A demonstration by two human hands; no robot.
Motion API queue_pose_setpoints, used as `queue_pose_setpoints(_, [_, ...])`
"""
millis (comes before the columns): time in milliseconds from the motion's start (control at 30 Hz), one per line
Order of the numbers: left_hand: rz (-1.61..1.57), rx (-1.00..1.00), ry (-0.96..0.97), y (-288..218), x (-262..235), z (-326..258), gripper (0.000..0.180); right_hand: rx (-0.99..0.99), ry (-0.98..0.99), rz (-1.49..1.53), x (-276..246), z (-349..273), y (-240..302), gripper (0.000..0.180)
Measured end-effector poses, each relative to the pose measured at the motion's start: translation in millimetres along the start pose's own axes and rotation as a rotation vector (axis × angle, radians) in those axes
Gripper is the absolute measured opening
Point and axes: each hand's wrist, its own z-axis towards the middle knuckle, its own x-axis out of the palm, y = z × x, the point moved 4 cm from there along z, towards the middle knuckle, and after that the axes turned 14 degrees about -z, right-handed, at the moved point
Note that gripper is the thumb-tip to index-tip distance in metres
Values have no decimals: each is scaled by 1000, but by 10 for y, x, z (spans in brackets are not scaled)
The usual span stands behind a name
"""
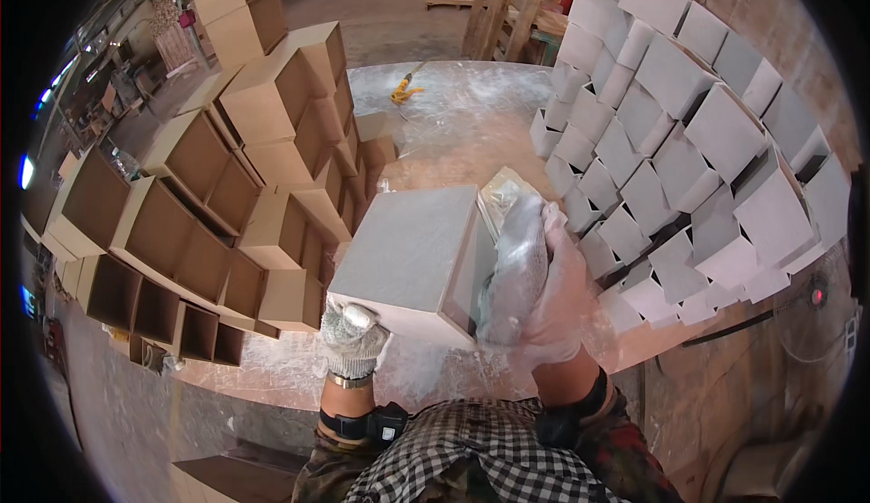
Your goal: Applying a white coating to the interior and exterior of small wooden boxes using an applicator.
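The grey box (403,247) is in front of the person's body, above the near part of the table (458,145), and the relation that counts is how it lies between the two hands. The left hand (353,338), in a knit glove, is at its near left corner: the thumb lies against the near face and the other fingers are mostly hidden, apparently curled underneath, so the fingers hold the box there.

The right hand (564,276) is on the opposite side, wrapped in clear plastic beside a pale cloth (514,258). The box lies to the left of these fingers, its shaded right side facing them. Cloth and box look touching or just beside each other; blur and plastic leave unclear which, and I cannot tell how tightly the right fingers close.

The left hand is the nearer to the box, plainly in contact. The box's side edges run away from the body, leaning right at the far end; foreshortening hides which axis is longest. Brown boxes (263,109) are stacked on the left, pale boxes (671,154) on the right.
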Motion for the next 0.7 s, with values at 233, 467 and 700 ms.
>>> queue_pose_setpoints(233, [-587, -156, -15, -126, 430, -47, 57, 414, -452, 609, 145, 61, -95, 26])
queue_pose_setpoints(467, [-710, -145, -43, -208, 502, -30, 55, 285, -201, 747, 160, -57, 35, 20])
queue_pose_setpoints(700, [-569, 14, 78, -425, 595, -66, 54, 320, -281, 384, 127, -82, 86, 23])
